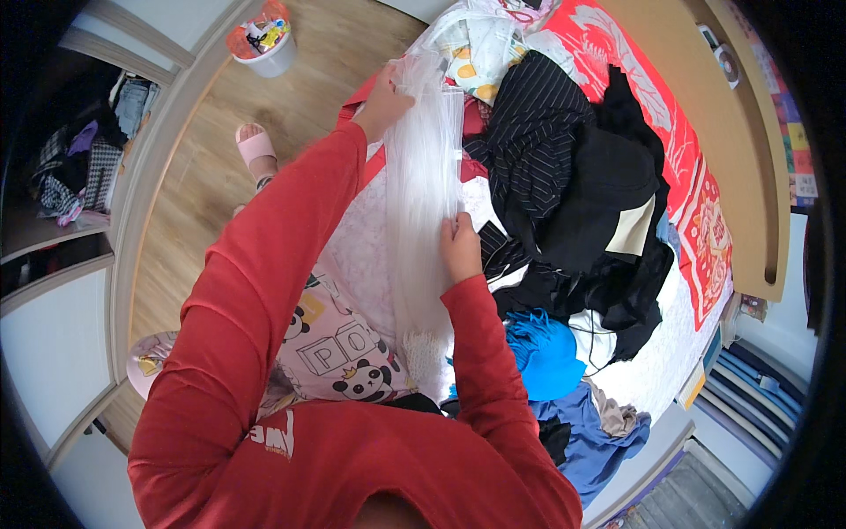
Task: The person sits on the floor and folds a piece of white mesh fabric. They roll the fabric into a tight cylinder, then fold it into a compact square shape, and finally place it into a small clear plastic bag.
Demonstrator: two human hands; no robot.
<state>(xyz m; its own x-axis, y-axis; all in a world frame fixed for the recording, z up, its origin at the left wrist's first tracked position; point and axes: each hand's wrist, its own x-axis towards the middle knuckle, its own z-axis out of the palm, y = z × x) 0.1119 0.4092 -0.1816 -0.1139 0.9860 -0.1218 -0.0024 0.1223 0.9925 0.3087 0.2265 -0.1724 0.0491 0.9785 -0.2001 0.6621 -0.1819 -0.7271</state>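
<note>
A long, sheer white piece of fabric (421, 176) lies lengthwise in front of me over the bed, folded into a narrow strip. My left hand (384, 104) is closed on its far left edge, arm stretched out. Lower down, on the right edge, my right hand (461, 249) pinches the fabric between thumb and fingers. Toward my body the strip runs down to a white, knotted-looking fringe (426, 357). Part of a red cloth (374, 167) shows beneath the strip near my left hand. Whether the fabric is a scarf cannot be made out.
Black clothes (608, 185) and a pinstriped garment (539, 132) are heaped right of the fabric. Nearer lie a bright blue fringed item (542, 357) and a blue garment (586, 432). A panda-print cloth (339, 344) is at left. A white bin (269, 57) stands on the floor.
</note>
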